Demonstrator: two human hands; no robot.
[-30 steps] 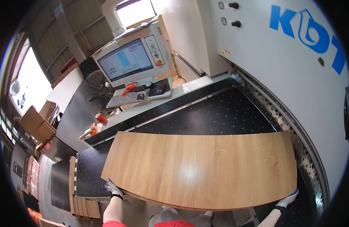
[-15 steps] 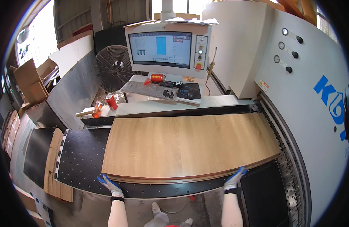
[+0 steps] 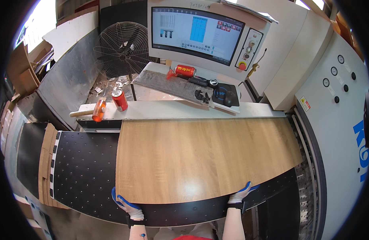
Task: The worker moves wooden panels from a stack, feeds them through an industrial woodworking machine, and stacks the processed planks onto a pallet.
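A: Biggest first?

B: Grey-white machine housing (image 3: 332, 120) filling the 3 o'clock side, gauges and knobs on its face. Black perforated table (image 3: 84, 168) across the middle, running under everything.

A: And the workpiece?

B: Wood-grain panel (image 3: 200, 158) lying flat on that table, dead centre, far edge tight along the white ledge (image 3: 184, 110) at 12 o'clock. Probably squared against it as a fence. Near edge looks bowed, most likely lens bend only.

A: Hands?

B: Left hand (image 3: 126, 205) at 7 o'clock, gloved white and blue, fingers curled over the panel's near edge at its left corner. Right hand (image 3: 241, 193) at 5 o'clock, same glove, fingers hooked on the near edge further right. Both closed onto the panel, wide apart, likely to keep a big sheet from skewing.

A: Behind the ledge?

B: Control screen (image 3: 197, 34) at 12 o'clock, lit. Red stop button (image 3: 242, 66) on the side panel beside it. Cage fan (image 3: 122, 50) at 11 o'clock.

A: Small stuff? Containers?

B: Keyboard (image 3: 172, 86) on the shelf below the screen, mouse (image 3: 228, 94) just right of it. Red can (image 3: 185, 71) lying on its side on the shelf; second red can (image 3: 120, 100) upright on the ledge at 11 o'clock. Contents of either: cannot tell. Orange-headed mallet (image 3: 97, 111) lying just left of the upright can, within reach.
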